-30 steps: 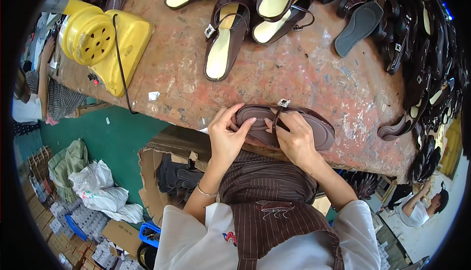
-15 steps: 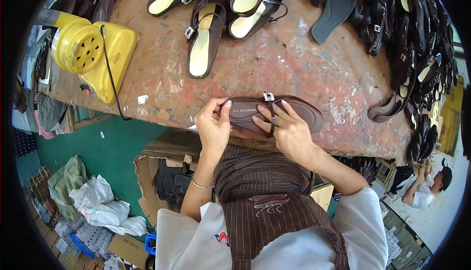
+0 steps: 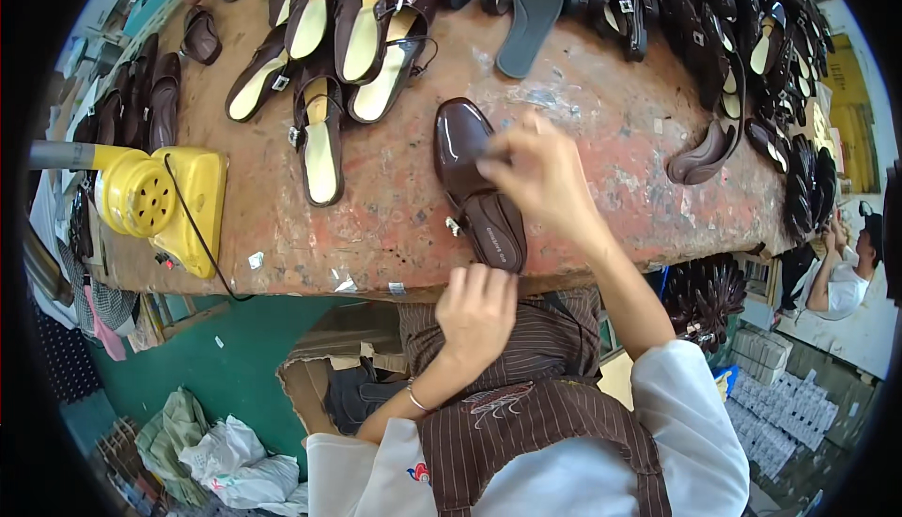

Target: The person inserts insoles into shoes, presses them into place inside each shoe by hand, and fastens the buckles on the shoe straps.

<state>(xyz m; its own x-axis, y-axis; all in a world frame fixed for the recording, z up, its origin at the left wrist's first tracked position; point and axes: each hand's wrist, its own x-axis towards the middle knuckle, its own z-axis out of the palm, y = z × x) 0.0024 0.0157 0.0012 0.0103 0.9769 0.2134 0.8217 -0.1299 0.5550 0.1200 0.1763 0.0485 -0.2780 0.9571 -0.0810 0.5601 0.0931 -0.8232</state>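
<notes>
A printed insole label sits on the brown sandal's heel near the workbench's front edge. Stacked pale boxes stand on the floor, lower right.

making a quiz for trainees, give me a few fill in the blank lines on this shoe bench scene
1. The right hand rests on a glossy ____ shoe lying on the workbench.
2. The blower-like machine at the left end of the bench is ____ in colour.
3. The left hand sits at the bench's ____ edge, below the shoe's heel.
4. The finished sandals beyond the shoe have pale ____ insoles.

Missing words: brown; yellow; near; yellow
</notes>
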